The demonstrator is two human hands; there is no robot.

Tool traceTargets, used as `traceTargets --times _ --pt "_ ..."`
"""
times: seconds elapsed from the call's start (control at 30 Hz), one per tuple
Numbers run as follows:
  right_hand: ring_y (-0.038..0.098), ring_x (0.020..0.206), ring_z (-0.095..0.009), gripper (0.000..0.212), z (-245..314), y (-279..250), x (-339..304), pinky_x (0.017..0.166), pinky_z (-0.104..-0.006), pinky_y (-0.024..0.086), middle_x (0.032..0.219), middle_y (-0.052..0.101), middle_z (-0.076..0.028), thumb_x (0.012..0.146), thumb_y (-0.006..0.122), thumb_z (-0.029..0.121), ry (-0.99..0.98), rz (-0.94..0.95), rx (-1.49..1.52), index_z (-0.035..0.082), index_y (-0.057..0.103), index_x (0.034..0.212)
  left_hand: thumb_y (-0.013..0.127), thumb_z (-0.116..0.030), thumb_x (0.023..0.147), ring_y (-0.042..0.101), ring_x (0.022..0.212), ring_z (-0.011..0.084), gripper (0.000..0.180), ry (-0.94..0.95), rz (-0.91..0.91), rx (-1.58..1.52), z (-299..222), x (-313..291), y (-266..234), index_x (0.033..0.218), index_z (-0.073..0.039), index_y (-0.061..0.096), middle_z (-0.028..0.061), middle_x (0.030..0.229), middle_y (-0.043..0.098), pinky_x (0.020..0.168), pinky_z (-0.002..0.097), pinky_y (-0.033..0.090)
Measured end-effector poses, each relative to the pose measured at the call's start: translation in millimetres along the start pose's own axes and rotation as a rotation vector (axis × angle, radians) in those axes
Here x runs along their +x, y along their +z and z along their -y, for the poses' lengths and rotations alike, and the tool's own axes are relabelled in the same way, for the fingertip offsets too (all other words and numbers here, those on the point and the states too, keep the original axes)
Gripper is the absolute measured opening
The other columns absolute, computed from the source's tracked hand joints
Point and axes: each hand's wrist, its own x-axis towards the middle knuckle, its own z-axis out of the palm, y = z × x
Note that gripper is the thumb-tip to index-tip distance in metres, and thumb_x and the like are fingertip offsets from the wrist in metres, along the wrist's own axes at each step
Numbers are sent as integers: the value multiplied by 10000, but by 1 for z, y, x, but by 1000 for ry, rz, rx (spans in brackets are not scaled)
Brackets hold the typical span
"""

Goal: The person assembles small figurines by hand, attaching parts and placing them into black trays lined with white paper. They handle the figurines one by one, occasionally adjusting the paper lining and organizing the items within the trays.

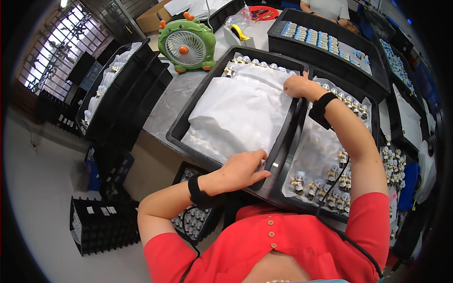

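A thin white sheet (236,106) lies wrinkled over most of a black tray (175,127) in front of me. Along the tray's far edge a row of small figurines (255,62) with pale hair shows beyond the sheet. My right hand (298,87) is at the sheet's far right corner, its fingers curled on the edge. My left hand (240,172) rests over the near edge of the sheet, thumb and index finger apart; its other fingers are partly hidden.
A second black tray (283,186) of figurines on a white liner stands to the right, under my right forearm. A green fan (186,45) and a tape dispenser (239,37) stand beyond. Farther trays (325,59) hold more parts; another person (325,9) sits behind them.
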Motion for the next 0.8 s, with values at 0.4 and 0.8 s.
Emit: traceTargets --times 0.4,0.8 --pt "587 972 -278 239 6 -3 3 945 -659 231 919 663 -70 722 588 255 14 54 38 130 677 905 589 -155 820 606 771 328 166 57 224 184 20 -1 -14 898 -11 617 160 825 628 701 377 477" --pt "568 1041 -280 430 -19 -46 -52 985 -616 219 992 657 -83 757 606 344 -57 -119 288 130 597 1129 589 -469 789 369 1189 422 660 -411 115 473 86 84 -58 1331 -166 366 207 1362 302 918 591 334"
